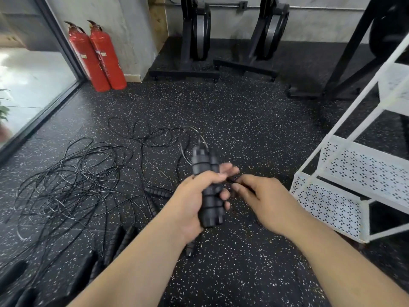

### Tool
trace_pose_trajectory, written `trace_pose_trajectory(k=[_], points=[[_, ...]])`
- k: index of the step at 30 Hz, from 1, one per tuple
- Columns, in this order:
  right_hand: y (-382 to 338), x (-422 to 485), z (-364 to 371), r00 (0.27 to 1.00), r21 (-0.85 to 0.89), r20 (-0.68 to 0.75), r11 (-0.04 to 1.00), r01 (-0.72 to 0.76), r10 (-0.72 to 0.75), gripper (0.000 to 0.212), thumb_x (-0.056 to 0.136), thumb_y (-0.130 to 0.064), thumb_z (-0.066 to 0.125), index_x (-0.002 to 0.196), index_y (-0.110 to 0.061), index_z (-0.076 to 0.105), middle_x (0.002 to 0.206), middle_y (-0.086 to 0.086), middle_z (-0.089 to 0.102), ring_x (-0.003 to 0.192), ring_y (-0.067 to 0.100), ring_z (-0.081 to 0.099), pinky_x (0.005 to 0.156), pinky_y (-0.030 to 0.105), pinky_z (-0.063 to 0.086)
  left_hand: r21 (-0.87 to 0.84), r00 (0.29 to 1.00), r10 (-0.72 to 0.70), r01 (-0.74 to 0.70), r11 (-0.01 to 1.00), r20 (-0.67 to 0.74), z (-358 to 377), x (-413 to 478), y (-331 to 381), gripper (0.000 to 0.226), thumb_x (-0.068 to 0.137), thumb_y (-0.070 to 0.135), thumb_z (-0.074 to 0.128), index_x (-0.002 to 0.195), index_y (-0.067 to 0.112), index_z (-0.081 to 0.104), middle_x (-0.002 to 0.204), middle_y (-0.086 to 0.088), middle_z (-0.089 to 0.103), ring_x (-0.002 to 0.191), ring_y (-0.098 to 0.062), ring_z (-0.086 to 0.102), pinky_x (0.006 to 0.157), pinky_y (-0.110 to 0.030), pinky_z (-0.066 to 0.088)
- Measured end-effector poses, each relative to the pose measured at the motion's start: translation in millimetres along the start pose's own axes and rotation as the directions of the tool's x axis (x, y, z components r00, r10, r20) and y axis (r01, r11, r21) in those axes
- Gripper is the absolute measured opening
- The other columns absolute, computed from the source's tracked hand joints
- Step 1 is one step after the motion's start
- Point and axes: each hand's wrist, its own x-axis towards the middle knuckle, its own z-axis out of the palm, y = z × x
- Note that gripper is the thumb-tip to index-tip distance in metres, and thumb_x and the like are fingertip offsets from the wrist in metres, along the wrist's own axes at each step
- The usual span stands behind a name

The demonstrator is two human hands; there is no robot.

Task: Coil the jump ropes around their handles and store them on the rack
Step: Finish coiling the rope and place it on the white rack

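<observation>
My left hand (194,200) grips a pair of black ribbed jump rope handles (207,185), held side by side and pointing away from me. Thin black rope loops out of their far ends. My right hand (261,196) pinches the black rope just right of the handles, fingertips close to my left fingers. A tangle of loose black ropes (73,178) lies on the speckled floor to the left. More black handles (155,196) lie on the floor below and left of my hands. The white perforated metal rack (358,173) stands at the right.
Two red fire extinguishers (97,56) stand against the wall at the back left beside a glass door. Black exercise machines (197,36) on stands line the far wall. A dark frame leg (345,56) slants down behind the rack.
</observation>
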Motion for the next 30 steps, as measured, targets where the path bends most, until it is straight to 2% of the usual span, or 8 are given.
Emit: trace_pose_trajectory(k=[6,10,12,15,18,22,26,30], points=[[7.2,0.7,-26.9,0.999,0.048,-0.006,0.998,-0.047,0.047,0.029,0.106,-0.052,0.05,0.088,-0.037,0.067,0.054,-0.008,0.054,0.044,0.004,0.037,0.047,0.021,0.036,-0.146,0.972,0.158,-0.185,0.972,-0.175,-18.6,1.3,30.6,0.057,0.083,0.012,0.067,0.14,0.008,0.062,0.136,-0.009,0.073,0.069,-0.013,0.054,0.064,-0.03,0.053],[2.4,1.9,-18.4,0.996,0.086,-0.072,0.996,-0.035,0.042,0.028,0.107,-0.049,0.051,0.087,-0.035,0.065,0.064,0.005,0.062,0.045,0.006,0.038,0.045,0.024,0.032,-0.044,0.991,0.092,-0.097,0.994,-0.092,-10.3,-2.3,15.7,0.057,0.084,0.012,0.071,0.14,0.01,0.064,0.136,-0.011,0.073,0.069,-0.013,0.057,0.066,-0.032,0.054],[0.7,2.5,-9.7,0.996,0.092,-0.081,0.995,-0.024,0.031,0.024,0.107,-0.046,0.055,0.089,-0.035,0.067,0.065,0.003,0.063,0.047,0.005,0.04,0.048,0.026,0.033,0.016,0.999,0.037,-0.036,0.999,-0.01,-1.2,-4.5,3.6,0.05,0.09,0.01,0.069,0.14,0.012,0.067,0.122,-0.007,0.077,0.069,-0.015,0.056,0.066,-0.033,0.054],[-1.4,3.0,1.7,0.995,0.061,-0.094,0.998,-0.014,0.02,0.017,0.106,-0.04,0.057,0.098,-0.037,0.071,0.065,-0.007,0.066,0.051,0.006,0.05,0.051,0.022,0.038,0.075,0.999,0.004,-0.008,0.997,0.053,8.2,-5.1,-13.3,0.048,0.088,0.012,0.072,0.137,0.014,0.071,0.099,-0.008,0.065,0.07,-0.018,0.057,0.067,-0.036,0.055],[0.4,4.2,1.8,0.997,0.059,-0.068,0.998,-0.018,0.022,0.019,0.107,-0.04,0.057,0.094,-0.035,0.07,0.063,-0.014,0.064,0.049,0.005,0.048,0.051,0.023,0.037,0.056,0.999,0.021,-0.024,0.998,0.042,8.1,-2.0,-13.3,0.044,0.09,0.013,0.071,0.134,0.013,0.073,0.107,-0.011,0.065,0.069,-0.016,0.057,0.066,-0.034,0.054],[8.6,4.2,-16.2,0.998,0.077,-0.021,0.996,-0.055,0.057,0.026,0.107,-0.05,0.054,0.091,-0.036,0.07,0.056,-0.014,0.057,0.044,0.005,0.039,0.047,0.023,0.033,-0.024,0.992,0.118,-0.119,0.993,-0.046,-3.9,1.5,12.4,0.047,0.092,0.011,0.066,0.139,0.01,0.067,0.137,-0.004,0.071,0.07,-0.013,0.056,0.066,-0.032,0.054],[9.5,2.6,-24.9,0.997,0.096,-0.061,0.994,-0.048,0.054,0.026,0.106,-0.051,0.052,0.091,-0.038,0.07,0.056,-0.01,0.056,0.044,0.005,0.038,0.045,0.021,0.032,-0.109,0.975,0.189,-0.202,0.973,-0.12,-18.1,2.5,27.0,0.057,0.085,0.015,0.068,0.142,0.009,0.063,0.141,-0.001,0.07,0.071,-0.013,0.055,0.065,-0.031,0.054],[3.4,4.7,-15.2,0.991,0.109,-0.123,0.993,-0.036,0.05,0.026,0.107,-0.046,0.053,0.088,-0.036,0.067,0.061,-0.011,0.06,0.047,0.005,0.041,0.049,0.023,0.035,-0.064,0.992,0.125,-0.126,0.99,-0.033,-10.3,-0.9,14.7,0.057,0.088,0.013,0.07,0.144,0.013,0.062,0.142,-0.005,0.07,0.071,-0.014,0.056,0.066,-0.031,0.055]])
